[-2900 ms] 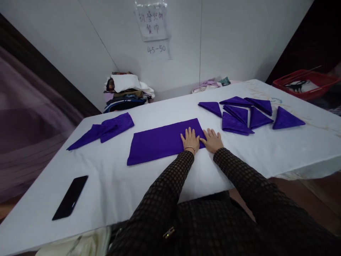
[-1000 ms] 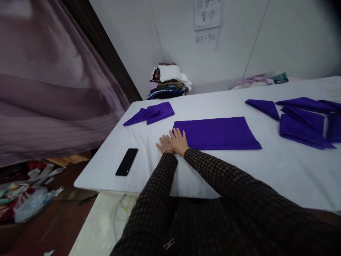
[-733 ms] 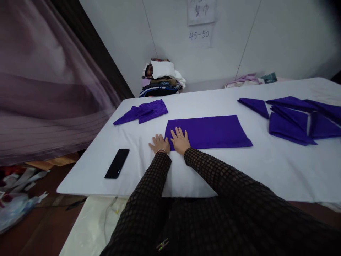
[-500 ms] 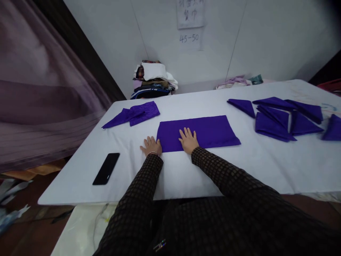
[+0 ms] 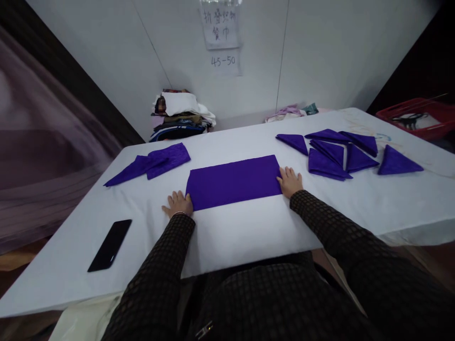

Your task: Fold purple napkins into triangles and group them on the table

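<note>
A purple cloth napkin [image 5: 232, 182] lies folded into a long rectangle in front of me. My left hand [image 5: 178, 203] rests with spread fingers at its left end, touching the near corner. At the right end, my right hand [image 5: 290, 181] lies flat with its fingers apart, its fingertips against the cloth's edge. Neither hand grips anything. Several purple napkins folded into triangles [image 5: 360, 158] lie to the right of my right hand. Farther to the left are more folded purple napkins [image 5: 167, 160], partly overlapping.
A black phone [image 5: 110, 245] lies on the white-covered table [image 5: 245, 232] at the left. Piled clothes [image 5: 183, 116] stand at the back by the wall, with crumpled cloths [image 5: 287, 112] farther right. A red basket [image 5: 419, 118] is beyond the table's right end. Handwritten paper signs [image 5: 222, 33] hang on the wall.
My right hand has slid right from the middle of the napkin to its right end. My left hand remains at the left end. The view has turned somewhat to the right.
</note>
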Action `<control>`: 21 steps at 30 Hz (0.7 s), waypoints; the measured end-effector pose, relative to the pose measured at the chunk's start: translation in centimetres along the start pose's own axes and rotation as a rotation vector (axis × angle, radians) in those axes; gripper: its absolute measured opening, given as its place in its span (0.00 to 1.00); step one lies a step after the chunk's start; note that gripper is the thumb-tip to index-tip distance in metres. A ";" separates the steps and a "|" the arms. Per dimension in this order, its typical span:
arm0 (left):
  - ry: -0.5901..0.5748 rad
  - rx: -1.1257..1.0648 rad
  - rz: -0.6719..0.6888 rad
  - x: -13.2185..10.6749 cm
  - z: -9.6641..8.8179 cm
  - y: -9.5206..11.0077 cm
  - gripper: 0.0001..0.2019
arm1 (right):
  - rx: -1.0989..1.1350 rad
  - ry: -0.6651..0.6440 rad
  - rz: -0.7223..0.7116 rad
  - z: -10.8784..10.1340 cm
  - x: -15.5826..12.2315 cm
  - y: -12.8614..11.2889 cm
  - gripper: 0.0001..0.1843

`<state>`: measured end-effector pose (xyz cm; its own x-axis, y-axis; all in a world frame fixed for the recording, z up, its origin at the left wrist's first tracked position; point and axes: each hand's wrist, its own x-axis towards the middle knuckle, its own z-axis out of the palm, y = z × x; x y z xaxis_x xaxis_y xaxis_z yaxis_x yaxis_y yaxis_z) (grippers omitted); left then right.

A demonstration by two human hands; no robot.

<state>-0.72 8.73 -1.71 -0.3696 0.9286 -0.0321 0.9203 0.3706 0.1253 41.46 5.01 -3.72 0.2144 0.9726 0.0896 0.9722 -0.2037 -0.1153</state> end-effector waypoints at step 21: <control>0.081 -0.186 0.613 -10.0 2.1 22.7 0.27 | 0.073 0.070 -0.024 0.0 -0.5 1.1 0.31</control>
<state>24.11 7.92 -0.60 0.2013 0.9640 0.1740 0.9324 -0.2430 0.2675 42.45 4.25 -3.87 0.1992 0.9665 0.1619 0.9683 -0.1687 -0.1841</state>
